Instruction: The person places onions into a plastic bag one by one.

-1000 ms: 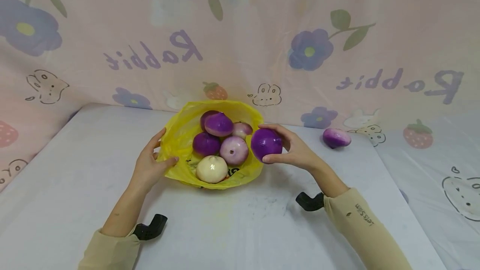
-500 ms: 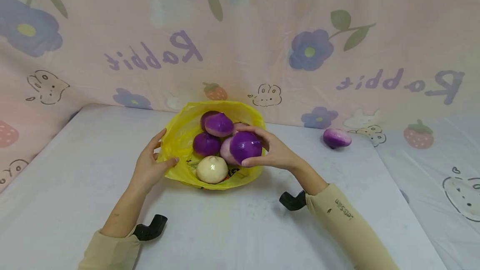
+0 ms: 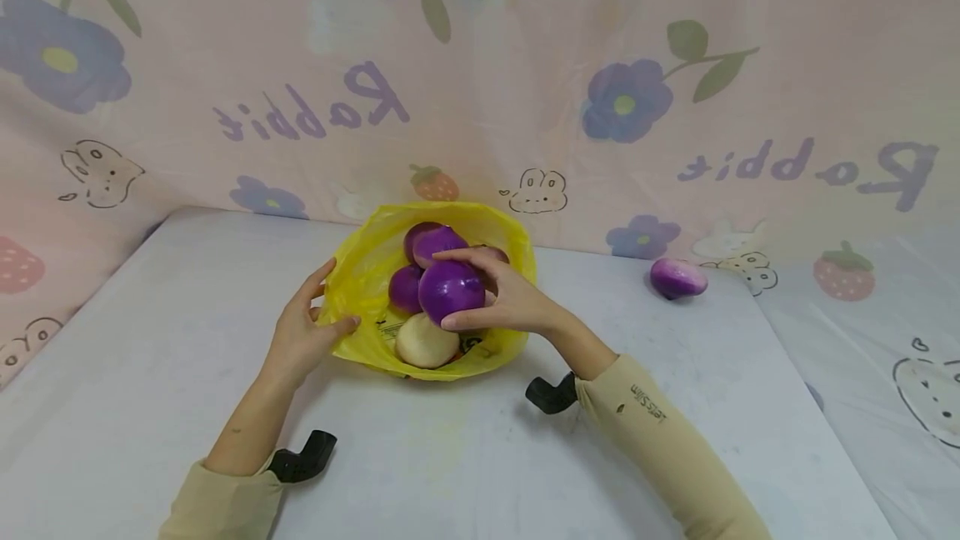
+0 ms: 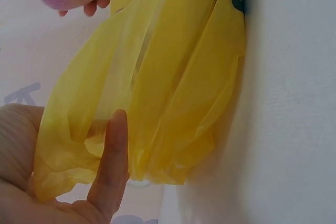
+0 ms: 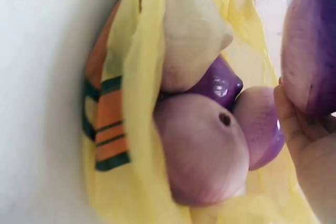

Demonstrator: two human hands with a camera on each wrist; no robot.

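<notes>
A yellow plastic bag point(image 3: 351, 282) lies with its mouth open in the head view. My left hand point(image 3: 303, 332) holds its left rim between thumb and fingers; the left wrist view shows the plastic film point(image 4: 163, 93) in that grip. Over the bag's mouth my right hand point(image 3: 517, 297) grips a purple onion point(image 3: 452, 293) by its sides. Inside the bag are a white onion point(image 3: 426, 346), a dark purple onion point(image 3: 403, 288) and others behind. The held onion hides part of them in the head view, but a pale purple onion point(image 5: 202, 150) shows in the right wrist view.
Another purple onion point(image 3: 678, 279) lies on the white tabletop point(image 3: 420, 465) near its back right corner. A printed cloth point(image 3: 480, 90) hangs behind the table's back edge. Black camera mounts point(image 3: 303, 457) stick out at both wrists.
My right hand has carried the purple onion leftward, from the bag's right rim to over the middle of its mouth. The left hand stays at the left rim.
</notes>
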